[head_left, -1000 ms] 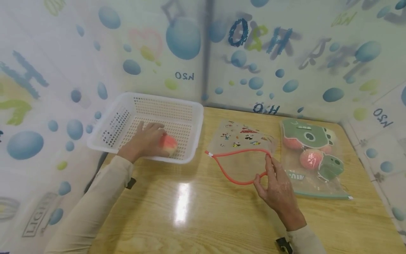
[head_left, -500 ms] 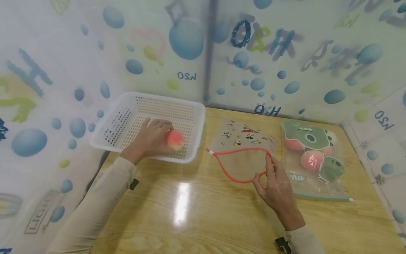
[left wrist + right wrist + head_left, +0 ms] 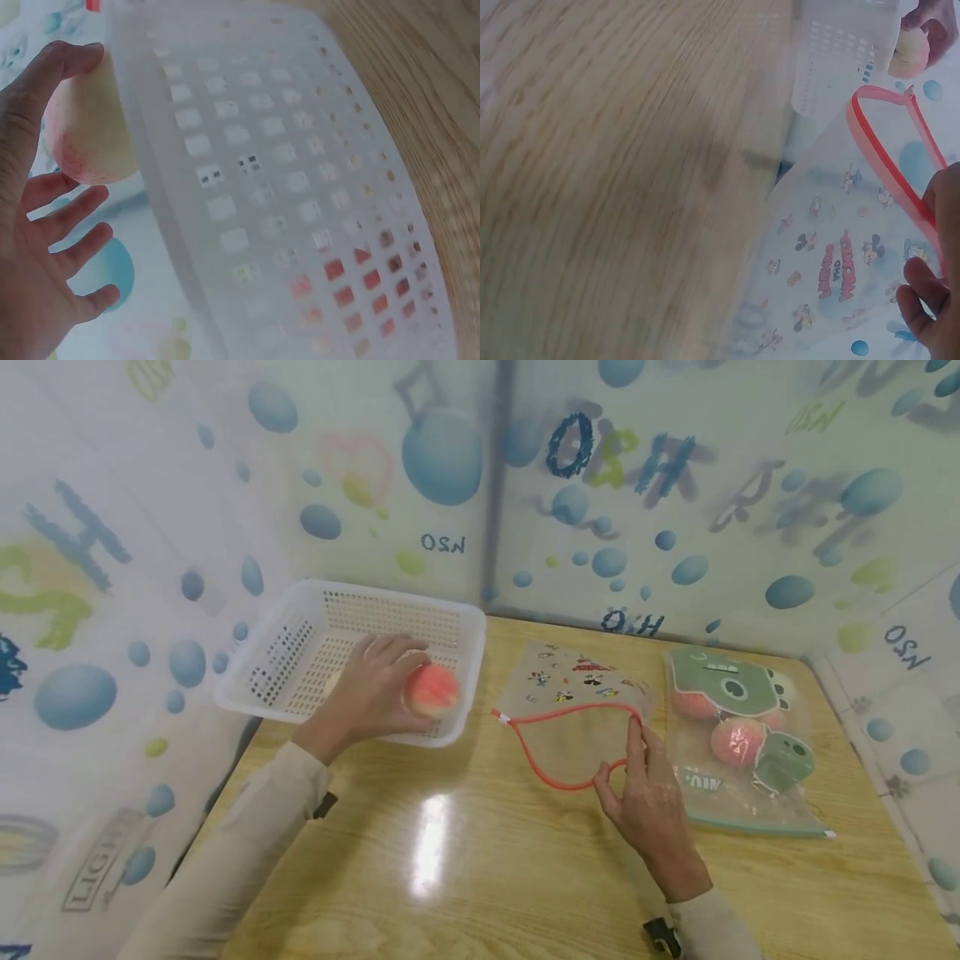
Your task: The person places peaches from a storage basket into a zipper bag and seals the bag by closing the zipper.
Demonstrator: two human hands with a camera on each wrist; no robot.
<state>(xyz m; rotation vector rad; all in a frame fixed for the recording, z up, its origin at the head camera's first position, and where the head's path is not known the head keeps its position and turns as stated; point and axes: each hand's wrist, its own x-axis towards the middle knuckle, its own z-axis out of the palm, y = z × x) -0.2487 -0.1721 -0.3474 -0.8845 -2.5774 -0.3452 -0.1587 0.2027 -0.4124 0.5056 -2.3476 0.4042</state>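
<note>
My left hand [image 3: 369, 689] holds a pink and pale-yellow peach [image 3: 432, 691] over the right side of a white perforated basket [image 3: 482, 647]. In the left wrist view the thumb and index finger grip the peach [image 3: 94, 139] above the basket rim, and the other fingers are spread. My right hand [image 3: 651, 802] pinches the red zip edge [image 3: 558, 787] of a clear zip bag [image 3: 581, 681] printed with small cartoon figures. Its mouth gapes towards me, with the slider at the left corner. Right of it lies a second zip bag [image 3: 705, 810] with green dinosaur prints and several peaches inside.
Reddish colour [image 3: 375, 281] shows through the basket's holes in the left wrist view. The wooden table [image 3: 510, 877] meets white walls [image 3: 360, 560] with bubble prints at the back and sides. The basket stands near the left back corner.
My left hand has lifted the peach from inside the basket and moved it right, close to the rim. My right hand keeps its hold on the bag's edge, shifting only slightly.
</note>
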